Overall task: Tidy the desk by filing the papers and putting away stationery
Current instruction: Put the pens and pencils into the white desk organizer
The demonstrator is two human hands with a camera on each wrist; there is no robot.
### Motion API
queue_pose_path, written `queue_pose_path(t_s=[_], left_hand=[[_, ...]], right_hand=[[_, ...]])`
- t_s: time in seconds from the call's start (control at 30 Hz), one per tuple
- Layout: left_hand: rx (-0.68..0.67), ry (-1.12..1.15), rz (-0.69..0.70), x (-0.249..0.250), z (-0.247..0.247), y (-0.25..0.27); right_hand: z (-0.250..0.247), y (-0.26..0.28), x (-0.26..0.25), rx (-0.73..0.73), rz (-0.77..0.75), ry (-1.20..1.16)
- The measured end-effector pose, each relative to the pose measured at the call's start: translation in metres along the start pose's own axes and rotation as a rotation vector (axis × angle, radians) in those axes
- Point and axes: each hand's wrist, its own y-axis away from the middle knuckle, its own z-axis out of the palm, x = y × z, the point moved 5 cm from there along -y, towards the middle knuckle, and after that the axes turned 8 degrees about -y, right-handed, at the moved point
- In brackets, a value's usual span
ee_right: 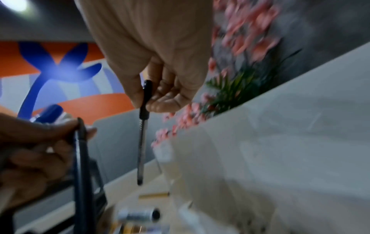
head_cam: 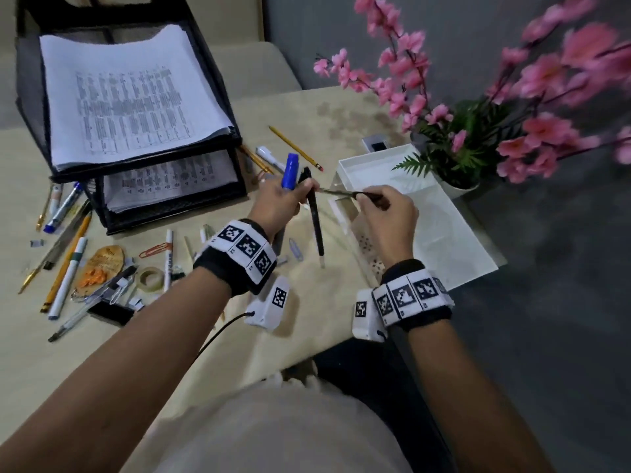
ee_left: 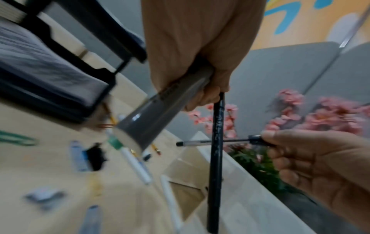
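My left hand (head_cam: 273,203) grips a blue-capped marker (head_cam: 289,172) and a black pen (head_cam: 314,216) hanging down — my right hand (head_cam: 386,208) pinches a clear pen (head_cam: 336,192) (tip toward the left) above the white tray (head_cam: 454,233).

Black mesh-metal tray (head_cam: 218,107); matt printed paper (head_cam: 129,97); glossy plastic marker (ee_left: 148,120); smooth white plastic box (head_cam: 440,230).

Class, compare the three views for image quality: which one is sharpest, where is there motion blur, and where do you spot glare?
Head view: sharpest; the papers show print, though the pink flowers smear. Left wrist view: the tray streaks, the black pen stays fairly crisp, and the marker carries a small glint. Right wrist view: softest overall, bright glare top left.
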Motion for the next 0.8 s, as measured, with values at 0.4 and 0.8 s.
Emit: queue_pose_path(t_s=[0.4,0.8], left_hand=[[-0.165,-0.503,0.081,0.035,0.116,-0.019],[0.005,-0.629,0.135,0.021,0.095,-0.006]], right_hand=[[-0.124,-0.034,0.030,0.406,0.014,-0.046],[-0.134,-0.030,0.031,0.297,-0.010,0.155]])
